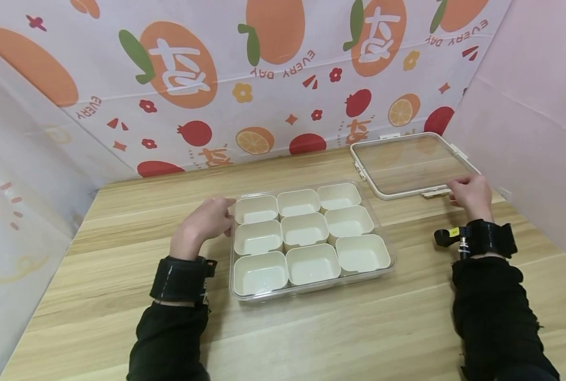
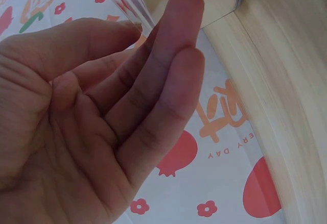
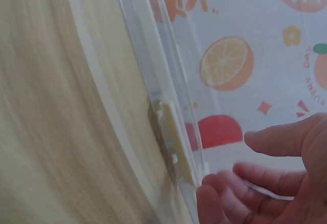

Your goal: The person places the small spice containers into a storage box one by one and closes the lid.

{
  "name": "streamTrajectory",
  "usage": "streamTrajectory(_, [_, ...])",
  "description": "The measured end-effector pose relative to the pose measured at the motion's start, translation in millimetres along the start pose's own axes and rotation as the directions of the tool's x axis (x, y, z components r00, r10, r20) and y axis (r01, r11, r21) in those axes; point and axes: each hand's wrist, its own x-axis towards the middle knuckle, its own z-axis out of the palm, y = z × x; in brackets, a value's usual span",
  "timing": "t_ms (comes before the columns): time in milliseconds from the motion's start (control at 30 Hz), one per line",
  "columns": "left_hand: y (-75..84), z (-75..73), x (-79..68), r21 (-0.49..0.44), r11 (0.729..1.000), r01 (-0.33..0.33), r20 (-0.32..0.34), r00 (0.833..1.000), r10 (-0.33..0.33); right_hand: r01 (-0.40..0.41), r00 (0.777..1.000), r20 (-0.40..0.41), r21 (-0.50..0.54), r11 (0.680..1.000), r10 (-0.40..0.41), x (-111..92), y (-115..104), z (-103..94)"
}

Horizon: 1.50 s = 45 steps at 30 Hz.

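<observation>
A clear plastic box (image 1: 311, 286) sits on the table, filled with several cream cups (image 1: 306, 230) in rows. My left hand (image 1: 208, 219) is at the box's left side, its forefinger right at the far left corner. In the left wrist view, the fingers of the left hand (image 2: 117, 96) are loosely bent, their tips near the clear wall. Farther right lies a clear lid (image 1: 411, 164) with a cream rim and latches. My right hand (image 1: 472, 196) is beside its near right corner. The right wrist view shows the right hand (image 3: 271, 178) with thumb and fingers apart beside a latch (image 3: 176, 142).
The wooden table (image 1: 430, 317) carries the box in its middle and the lid at its back right. A fruit-printed cloth (image 1: 273, 95) hangs behind it. Pale walls (image 1: 540, 116) stand at both sides.
</observation>
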Motion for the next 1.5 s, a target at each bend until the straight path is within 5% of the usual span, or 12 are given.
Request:
streamTrajectory(233, [0.2, 0.0, -0.7, 0.02, 1.0, 0.0, 0.007, 1.0, 0.0, -0.111, 0.994, 0.009, -0.096, 0.989, 0.113, 2, 9, -3.0])
streamTrajectory(433, [0.7, -0.8, -0.1, 0.022, 1.0, -0.016, -0.006, 1.0, 0.016, -0.177, 0.983, 0.078, 0.131, 0.975, 0.168, 2, 14, 2.2])
streamTrajectory(600, [1.2, -0.4, -0.2, 0.021, 1.0, 0.007, -0.001, 1.0, -0.007, -0.185, 0.981, 0.097, 0.188, 0.965, 0.169, 5, 14, 5.4])
streamTrajectory(1233, [2.4, -0.4, -1.2, 0.016, 0.999, 0.031, 0.003, 1.0, -0.031, -0.237, 0.969, 0.124, 0.202, 0.95, 0.215, 12, 15, 13.2])
streamTrajectory(1500, [2.0, -0.5, -1.1, 0.012, 0.999, 0.039, 0.009, 0.999, -0.039, -0.242, 0.966, 0.119, 0.101, 0.965, 0.23, 14, 18, 11.3])
